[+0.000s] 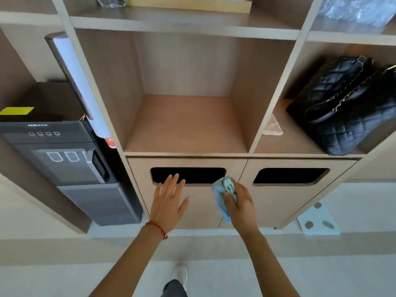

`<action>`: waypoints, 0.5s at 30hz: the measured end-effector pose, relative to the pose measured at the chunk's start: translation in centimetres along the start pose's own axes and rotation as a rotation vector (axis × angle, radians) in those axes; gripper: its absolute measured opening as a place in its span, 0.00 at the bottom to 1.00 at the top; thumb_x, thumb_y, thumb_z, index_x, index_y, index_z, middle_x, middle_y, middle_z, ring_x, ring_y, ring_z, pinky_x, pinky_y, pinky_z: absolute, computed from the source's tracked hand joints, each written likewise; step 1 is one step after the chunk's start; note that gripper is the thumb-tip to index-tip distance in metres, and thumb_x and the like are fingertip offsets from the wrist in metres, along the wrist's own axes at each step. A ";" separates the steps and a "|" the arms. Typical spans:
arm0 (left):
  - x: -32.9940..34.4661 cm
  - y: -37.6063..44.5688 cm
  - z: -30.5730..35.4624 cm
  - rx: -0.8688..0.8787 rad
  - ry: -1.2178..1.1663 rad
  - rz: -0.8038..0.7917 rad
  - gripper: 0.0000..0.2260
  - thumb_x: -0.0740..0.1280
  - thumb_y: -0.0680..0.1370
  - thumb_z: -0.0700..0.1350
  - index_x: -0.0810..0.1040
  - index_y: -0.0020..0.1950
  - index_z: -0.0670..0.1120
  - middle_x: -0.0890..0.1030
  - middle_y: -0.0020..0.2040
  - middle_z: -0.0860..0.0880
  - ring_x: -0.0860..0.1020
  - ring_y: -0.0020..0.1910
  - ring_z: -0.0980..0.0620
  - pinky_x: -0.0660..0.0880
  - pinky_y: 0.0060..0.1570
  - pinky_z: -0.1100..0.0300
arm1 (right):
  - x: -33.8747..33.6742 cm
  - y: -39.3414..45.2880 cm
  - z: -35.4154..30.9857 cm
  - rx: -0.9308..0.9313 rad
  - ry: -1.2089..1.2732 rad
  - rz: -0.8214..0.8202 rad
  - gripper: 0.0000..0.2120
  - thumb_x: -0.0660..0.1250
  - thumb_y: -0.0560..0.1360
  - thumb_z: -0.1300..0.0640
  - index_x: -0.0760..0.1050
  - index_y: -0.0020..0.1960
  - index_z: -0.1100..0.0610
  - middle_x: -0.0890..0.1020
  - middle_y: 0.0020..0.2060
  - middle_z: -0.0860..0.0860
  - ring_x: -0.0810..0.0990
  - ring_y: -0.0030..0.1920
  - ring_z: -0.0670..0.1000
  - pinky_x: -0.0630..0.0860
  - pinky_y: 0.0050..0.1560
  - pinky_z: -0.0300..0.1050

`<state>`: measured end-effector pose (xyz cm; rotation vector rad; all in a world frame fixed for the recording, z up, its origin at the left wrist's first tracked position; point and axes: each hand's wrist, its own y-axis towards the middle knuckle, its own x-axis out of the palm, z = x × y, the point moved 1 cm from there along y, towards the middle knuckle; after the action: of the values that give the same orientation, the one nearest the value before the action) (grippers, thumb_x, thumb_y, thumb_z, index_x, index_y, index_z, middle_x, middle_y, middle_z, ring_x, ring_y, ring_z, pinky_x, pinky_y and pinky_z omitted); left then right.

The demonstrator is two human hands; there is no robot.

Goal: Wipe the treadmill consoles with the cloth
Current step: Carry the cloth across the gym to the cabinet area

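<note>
A: Cloth [225, 196]? Soft, light, limp; bunched in right hand [241, 202], fingers curled round it, tail hanging below the grip.

B: Best gripped mid-wad. Left hand [168, 200] flat, fingers straight, on cabinet door [192, 211] beside. No treadmill console visible.

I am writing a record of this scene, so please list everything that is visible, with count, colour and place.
shelving unit: one, light wood, fills the view
cabinet doors: two, light wood, each with a dark slot, under the open shelves
water dispenser: one, dark grey, left of the shelving
cup tube: one, white, above the dispenser
quilted handbag: one, black with chain strap, right shelf
small cloth: one, pale pink, right shelf beside the handbag
cloth: one, light blue, gripped in the right hand
floor plate: one, pale blue, lower right
left hand: open, at the left door's slot
right hand: holds the cloth
</note>
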<state>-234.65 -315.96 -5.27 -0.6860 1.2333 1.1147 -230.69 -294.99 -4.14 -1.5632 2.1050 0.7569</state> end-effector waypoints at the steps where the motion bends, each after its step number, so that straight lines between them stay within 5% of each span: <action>1: 0.0 1.8 -0.7 0.004 -0.010 0.006 0.26 0.49 0.80 0.55 0.75 0.64 0.40 0.75 0.64 0.39 0.72 0.64 0.39 0.73 0.56 0.40 | 0.4 1.7 -0.3 0.001 -0.004 0.006 0.23 0.54 0.74 0.49 0.69 0.65 0.58 0.76 0.59 0.54 0.75 0.56 0.54 0.72 0.56 0.46; 15: 0.8 17.4 -5.7 0.015 -0.074 -0.026 0.32 0.42 0.81 0.59 0.75 0.64 0.39 0.73 0.65 0.38 0.72 0.63 0.38 0.72 0.57 0.40 | 3.6 18.4 -1.0 0.005 -0.149 0.027 0.22 0.56 0.76 0.50 0.68 0.67 0.57 0.76 0.60 0.55 0.75 0.56 0.56 0.72 0.55 0.49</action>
<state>-252.97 -314.71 -4.88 -0.6426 1.1659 1.0994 -249.31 -294.16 -2.29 -1.4321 2.0224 0.8494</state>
